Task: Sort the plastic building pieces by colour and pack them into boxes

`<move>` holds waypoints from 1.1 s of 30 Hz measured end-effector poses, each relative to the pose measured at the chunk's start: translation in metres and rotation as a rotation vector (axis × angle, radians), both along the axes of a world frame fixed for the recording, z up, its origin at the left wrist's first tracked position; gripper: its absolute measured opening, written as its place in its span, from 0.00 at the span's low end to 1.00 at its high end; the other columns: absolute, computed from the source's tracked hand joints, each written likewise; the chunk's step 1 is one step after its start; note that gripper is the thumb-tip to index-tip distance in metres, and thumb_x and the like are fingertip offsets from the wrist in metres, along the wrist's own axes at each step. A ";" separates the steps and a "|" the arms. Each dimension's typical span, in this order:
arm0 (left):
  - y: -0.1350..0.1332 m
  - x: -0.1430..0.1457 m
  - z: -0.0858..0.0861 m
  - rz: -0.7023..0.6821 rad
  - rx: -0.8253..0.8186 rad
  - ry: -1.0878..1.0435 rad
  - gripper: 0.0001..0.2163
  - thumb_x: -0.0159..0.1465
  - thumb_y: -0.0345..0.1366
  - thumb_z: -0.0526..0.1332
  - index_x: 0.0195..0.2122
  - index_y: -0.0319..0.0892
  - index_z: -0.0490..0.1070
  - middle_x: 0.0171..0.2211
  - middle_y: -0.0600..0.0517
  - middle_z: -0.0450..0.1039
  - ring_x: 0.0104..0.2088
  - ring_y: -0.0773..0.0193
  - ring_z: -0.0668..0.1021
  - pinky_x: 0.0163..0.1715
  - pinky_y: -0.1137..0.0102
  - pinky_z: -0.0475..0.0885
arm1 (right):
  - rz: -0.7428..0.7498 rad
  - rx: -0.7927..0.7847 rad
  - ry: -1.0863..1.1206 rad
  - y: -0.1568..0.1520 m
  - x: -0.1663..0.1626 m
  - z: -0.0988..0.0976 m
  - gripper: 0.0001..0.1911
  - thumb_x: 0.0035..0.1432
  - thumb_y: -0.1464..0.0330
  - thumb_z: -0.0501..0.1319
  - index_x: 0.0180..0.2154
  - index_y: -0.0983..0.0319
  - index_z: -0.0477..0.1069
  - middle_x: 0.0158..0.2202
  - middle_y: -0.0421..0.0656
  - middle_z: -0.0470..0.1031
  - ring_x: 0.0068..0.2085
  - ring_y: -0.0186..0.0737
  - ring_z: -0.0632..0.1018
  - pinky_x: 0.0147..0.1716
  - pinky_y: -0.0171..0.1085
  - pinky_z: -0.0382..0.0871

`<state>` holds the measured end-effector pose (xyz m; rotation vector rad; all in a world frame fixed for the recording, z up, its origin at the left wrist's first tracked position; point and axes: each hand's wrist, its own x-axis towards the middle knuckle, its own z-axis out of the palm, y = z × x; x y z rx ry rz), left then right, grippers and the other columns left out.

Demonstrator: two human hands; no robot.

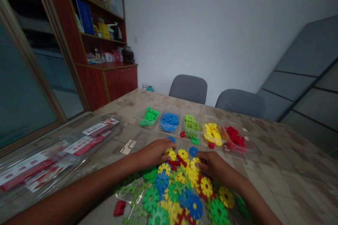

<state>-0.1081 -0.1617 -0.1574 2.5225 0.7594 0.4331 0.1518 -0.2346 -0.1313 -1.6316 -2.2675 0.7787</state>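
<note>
A pile of plastic snowflake-shaped building discs in yellow, blue and green, mixed with red and green pieces, lies on the table in front of me. My left hand (157, 152) is at the pile's far left side, fingers curled around a yellow disc (171, 154). A blue disc (171, 139) shows just beyond those fingertips. Over the right side, my right hand (215, 164) has thumb and fingers bent about another yellow disc (194, 164). Between the hands lie a yellow disc (182, 154) and red pieces (174, 163).
Behind the pile stand clear tubs of green pieces (150, 115), blue discs (169, 120), light green pieces (190, 123), yellow pieces (212, 133) and red pieces (235, 137). Clear plastic packaging (87, 137) covers the table's left. Two grey chairs (188, 87) stand beyond.
</note>
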 end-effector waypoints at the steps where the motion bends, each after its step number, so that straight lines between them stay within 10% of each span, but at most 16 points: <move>1: 0.000 0.000 0.000 0.006 -0.001 0.006 0.18 0.60 0.31 0.63 0.52 0.44 0.69 0.50 0.46 0.73 0.51 0.52 0.74 0.52 0.64 0.65 | -0.015 0.007 -0.004 0.000 -0.001 -0.002 0.03 0.55 0.73 0.58 0.33 0.61 0.69 0.24 0.34 0.64 0.26 0.34 0.65 0.25 0.32 0.54; 5: 0.000 0.000 0.002 0.034 -0.004 0.033 0.18 0.58 0.29 0.64 0.50 0.43 0.70 0.48 0.46 0.73 0.50 0.51 0.74 0.51 0.64 0.66 | -0.059 0.024 -0.022 0.001 -0.004 -0.011 0.15 0.53 0.73 0.60 0.45 0.61 0.70 0.27 0.36 0.68 0.28 0.36 0.68 0.27 0.33 0.56; 33: 0.002 -0.004 0.003 0.056 -0.112 0.035 0.13 0.56 0.29 0.64 0.43 0.41 0.70 0.41 0.49 0.69 0.44 0.54 0.72 0.43 0.68 0.63 | -0.031 -0.094 0.086 -0.015 -0.020 -0.001 0.13 0.44 0.77 0.65 0.31 0.61 0.64 0.30 0.36 0.65 0.31 0.35 0.65 0.28 0.33 0.54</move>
